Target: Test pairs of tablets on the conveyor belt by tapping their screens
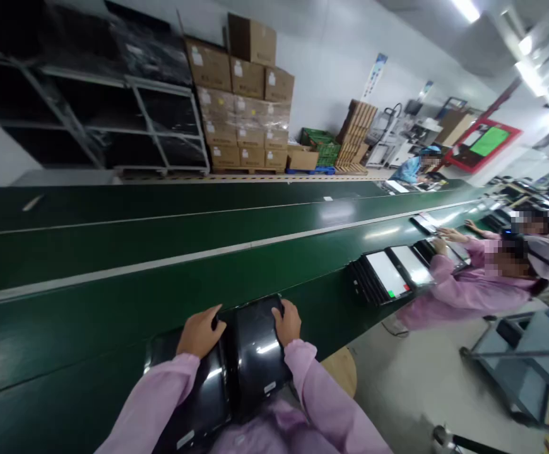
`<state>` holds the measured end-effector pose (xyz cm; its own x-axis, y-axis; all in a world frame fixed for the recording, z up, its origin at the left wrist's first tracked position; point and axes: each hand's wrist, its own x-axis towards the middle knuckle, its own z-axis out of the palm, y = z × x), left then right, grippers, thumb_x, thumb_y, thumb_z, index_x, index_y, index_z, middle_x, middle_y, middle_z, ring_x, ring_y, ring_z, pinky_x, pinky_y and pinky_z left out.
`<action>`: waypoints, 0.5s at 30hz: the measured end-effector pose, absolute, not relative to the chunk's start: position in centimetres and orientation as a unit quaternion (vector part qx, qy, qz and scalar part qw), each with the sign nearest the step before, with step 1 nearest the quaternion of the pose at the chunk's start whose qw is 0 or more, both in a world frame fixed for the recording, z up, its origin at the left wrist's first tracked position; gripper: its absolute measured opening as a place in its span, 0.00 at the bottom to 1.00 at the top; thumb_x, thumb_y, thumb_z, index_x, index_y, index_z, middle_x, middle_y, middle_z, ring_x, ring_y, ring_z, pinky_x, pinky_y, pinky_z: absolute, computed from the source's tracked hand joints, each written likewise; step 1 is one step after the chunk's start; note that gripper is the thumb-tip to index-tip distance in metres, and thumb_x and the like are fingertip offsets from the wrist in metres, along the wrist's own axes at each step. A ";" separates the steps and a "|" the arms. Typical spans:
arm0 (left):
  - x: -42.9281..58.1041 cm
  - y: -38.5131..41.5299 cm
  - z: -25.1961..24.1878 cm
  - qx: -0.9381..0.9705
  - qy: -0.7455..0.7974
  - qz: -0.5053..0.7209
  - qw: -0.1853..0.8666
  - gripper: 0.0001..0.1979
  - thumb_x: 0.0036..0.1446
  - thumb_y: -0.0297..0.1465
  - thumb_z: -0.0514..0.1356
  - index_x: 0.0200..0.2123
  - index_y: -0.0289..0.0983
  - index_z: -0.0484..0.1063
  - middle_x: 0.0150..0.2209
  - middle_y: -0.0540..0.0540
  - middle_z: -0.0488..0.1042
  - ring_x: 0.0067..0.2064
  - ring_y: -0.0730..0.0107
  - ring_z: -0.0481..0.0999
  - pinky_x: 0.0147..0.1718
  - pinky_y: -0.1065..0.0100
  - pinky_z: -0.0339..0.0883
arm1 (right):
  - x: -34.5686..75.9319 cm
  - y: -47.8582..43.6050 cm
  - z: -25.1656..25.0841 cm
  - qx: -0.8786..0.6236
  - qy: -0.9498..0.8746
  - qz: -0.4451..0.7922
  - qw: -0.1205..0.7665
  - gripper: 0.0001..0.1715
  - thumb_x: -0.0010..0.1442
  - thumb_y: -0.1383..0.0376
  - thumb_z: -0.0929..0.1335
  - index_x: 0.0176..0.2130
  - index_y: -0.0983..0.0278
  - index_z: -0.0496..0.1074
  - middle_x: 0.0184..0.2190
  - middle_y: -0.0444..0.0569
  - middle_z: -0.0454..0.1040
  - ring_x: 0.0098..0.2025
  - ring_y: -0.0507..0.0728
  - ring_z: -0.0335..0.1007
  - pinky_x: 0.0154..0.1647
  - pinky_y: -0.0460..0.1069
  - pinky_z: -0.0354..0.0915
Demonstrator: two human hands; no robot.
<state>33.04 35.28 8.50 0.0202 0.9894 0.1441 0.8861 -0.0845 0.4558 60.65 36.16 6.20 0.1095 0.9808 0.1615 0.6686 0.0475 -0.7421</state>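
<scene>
Gripping the upper black panel (255, 353) with both hands, I'm keeping it at the near edge of the green conveyor tabletop (113, 302), right in front of my body. My left hand (201, 331) is closing over the top-left corner, fingers curled over the far edge, thumb side toward me. My right hand (288, 321) is doing the same on the top-right corner, fingers wrapped over the edge. Both are closed on the panel, not flat on it.

A second glossy black panel (199, 403) is lying under it and to the left, partly covered by my left sleeve; I can't tell whether the two are touching all along or only overlapping.

To do this well, I'm judging: keep the grip on the edges and corners only, off the shiny face, since it's already catching ceiling glare and would smudge or scratch easily. Keep both hands level so the panel isn't twisting, and lift it clear of the lower one rather than dragging across it. Watch the small white label near the lower right corner, don't peel it.

Further down the line, a person in a pink smock (473, 284) is working at lit screens (397, 271), well apart from my hands. Stacked cardboard boxes (246, 107) are standing beyond the belt.
</scene>
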 end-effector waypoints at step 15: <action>29.6 12.4 4.4 0.348 0.754 0.419 0.367 0.40 0.59 0.49 0.60 0.70 0.40 0.57 0.70 0.38 0.62 0.71 0.50 0.62 0.71 0.48 0.54 | 67.2 24.5 5.4 -0.595 -0.540 0.452 0.387 0.38 0.62 0.49 0.70 0.66 0.61 0.67 0.65 0.55 0.69 0.65 0.64 0.68 0.67 0.61 0.64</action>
<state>29.58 12.39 4.36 -0.4886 0.8325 -0.2613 0.2179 0.4064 0.8874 67.23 24.52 5.38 0.0079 0.9928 -0.1196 0.2937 -0.1166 -0.9488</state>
